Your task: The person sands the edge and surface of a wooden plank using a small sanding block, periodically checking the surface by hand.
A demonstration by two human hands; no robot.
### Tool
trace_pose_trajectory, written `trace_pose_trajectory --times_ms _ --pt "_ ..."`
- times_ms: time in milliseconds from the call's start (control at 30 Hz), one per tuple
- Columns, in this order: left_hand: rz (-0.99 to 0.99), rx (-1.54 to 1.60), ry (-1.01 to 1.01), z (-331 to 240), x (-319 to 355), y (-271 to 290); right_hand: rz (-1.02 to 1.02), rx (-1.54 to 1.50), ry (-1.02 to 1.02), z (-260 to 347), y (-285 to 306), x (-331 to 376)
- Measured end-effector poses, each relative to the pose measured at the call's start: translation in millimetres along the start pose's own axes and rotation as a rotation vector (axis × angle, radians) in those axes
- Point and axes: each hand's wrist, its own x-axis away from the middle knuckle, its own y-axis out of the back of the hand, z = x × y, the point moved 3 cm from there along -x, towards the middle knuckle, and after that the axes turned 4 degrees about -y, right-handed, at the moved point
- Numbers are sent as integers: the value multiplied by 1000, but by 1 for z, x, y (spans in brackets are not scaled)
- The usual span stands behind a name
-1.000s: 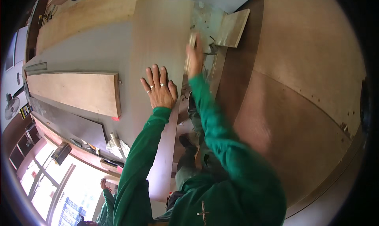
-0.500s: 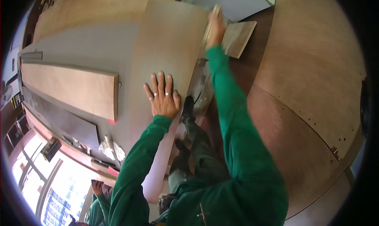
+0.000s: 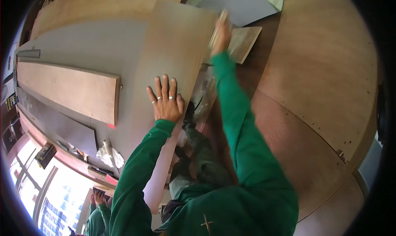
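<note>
My left hand [image 3: 167, 106] lies flat on a long, smooth brownish panel [image 3: 177, 42], fingers spread, with rings on some of them. The panel rests on the grey worktop [image 3: 115, 42]. At the panel's right edge, near its far end, my right hand [image 3: 222, 35] is closed around a narrow light-wood block [image 3: 222, 16]. That hand is slightly blurred, and its fingers partly hide the block. Just right of it sits a small wooden board [image 3: 245, 42], tilted.
A shallow wooden box-like piece [image 3: 68, 87] lies on the worktop at left, near a rod on crumpled white wrapping [image 3: 109, 153]. Large plywood sheets [image 3: 321, 63] stretch along the right. A grey-white box [image 3: 235, 3] stands at far right of the panel. Another person [image 3: 99, 215] is at lower left.
The whole view has shifted slightly left. My right hand stays at the panel's edge with the block, and my left stays flat. Both hands of the other person now show.
</note>
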Motion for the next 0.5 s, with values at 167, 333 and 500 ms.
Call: trace_pose_trajectory --times_ms 167,333,500 --pt "-12 -18 35 11 4 2 -28 105 -67 -5 -20 104" --pt "-4 4 -19 0 1 0 117 -115 -83 54 -19 -29" --pt "11 -24 41 8 12 3 -71 84 -26 1 -20 122"
